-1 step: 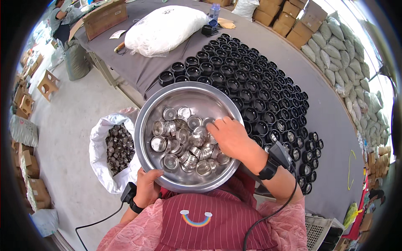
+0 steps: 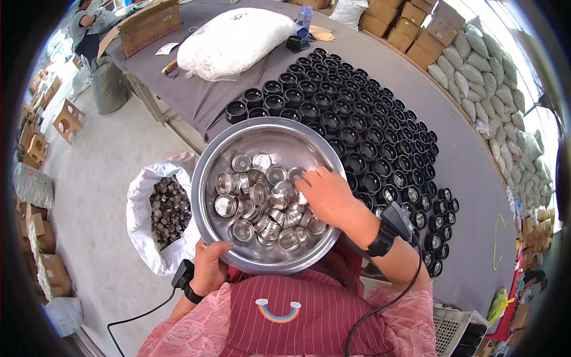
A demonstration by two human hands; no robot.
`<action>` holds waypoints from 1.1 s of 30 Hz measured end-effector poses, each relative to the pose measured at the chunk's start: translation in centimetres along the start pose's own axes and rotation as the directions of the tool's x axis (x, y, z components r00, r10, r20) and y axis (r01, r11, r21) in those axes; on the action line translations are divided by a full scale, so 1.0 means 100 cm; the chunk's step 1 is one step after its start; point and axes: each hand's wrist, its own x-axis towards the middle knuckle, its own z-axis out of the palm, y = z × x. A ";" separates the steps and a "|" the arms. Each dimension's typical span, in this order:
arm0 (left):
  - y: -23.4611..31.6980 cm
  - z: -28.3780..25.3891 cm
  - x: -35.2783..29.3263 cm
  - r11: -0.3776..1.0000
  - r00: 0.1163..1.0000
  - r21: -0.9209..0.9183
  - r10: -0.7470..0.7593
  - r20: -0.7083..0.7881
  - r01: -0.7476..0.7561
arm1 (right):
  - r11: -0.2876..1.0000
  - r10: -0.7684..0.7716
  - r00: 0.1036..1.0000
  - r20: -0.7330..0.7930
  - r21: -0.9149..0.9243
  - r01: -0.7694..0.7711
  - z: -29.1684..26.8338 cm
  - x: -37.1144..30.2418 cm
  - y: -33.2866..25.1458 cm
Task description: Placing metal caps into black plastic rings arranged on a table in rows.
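A wide stainless steel bowl (image 2: 205, 149) is held in front of my body, its rim overlapping the table's near edge. Inside lie many small round shiny metal cups (image 2: 242, 230), jumbled together. My left hand (image 2: 211, 265) grips the bowl's lower left rim, thumb on top. My right hand (image 2: 327, 193) reaches over the right rim into the bowl, its fingers curled down beside the cups; the fingertips are partly hidden, so what they pinch cannot be made out. Beyond the bowl, rows of black round holders (image 2: 357, 122) stand on the table, and several nearer ones have metal cups in them.
Left of the bowl, an open white sack (image 2: 140, 220) of metal cups stands on the floor. On the grey-covered table (image 2: 476, 238) lie a large stuffed white plastic bag (image 2: 235, 44), a blue bottle (image 2: 304, 19) and a cardboard box (image 2: 148, 30). Cables run from both my wrists.
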 end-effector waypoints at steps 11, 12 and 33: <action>-0.014 -0.009 0.013 0.993 0.998 0.113 0.022 0.057 -0.028 | 0.855 0.250 0.896 -0.367 0.518 -0.026 0.013 -0.020 0.007; -0.007 0.003 0.007 0.998 1.000 0.063 -0.001 0.029 -0.001 | 0.721 0.420 0.843 -0.335 0.688 -0.086 0.011 -0.026 0.008; 0.007 -0.024 0.007 0.991 0.969 -0.038 0.115 -0.218 -0.127 | 0.777 0.618 0.631 -0.469 0.488 -0.399 0.028 -0.088 0.125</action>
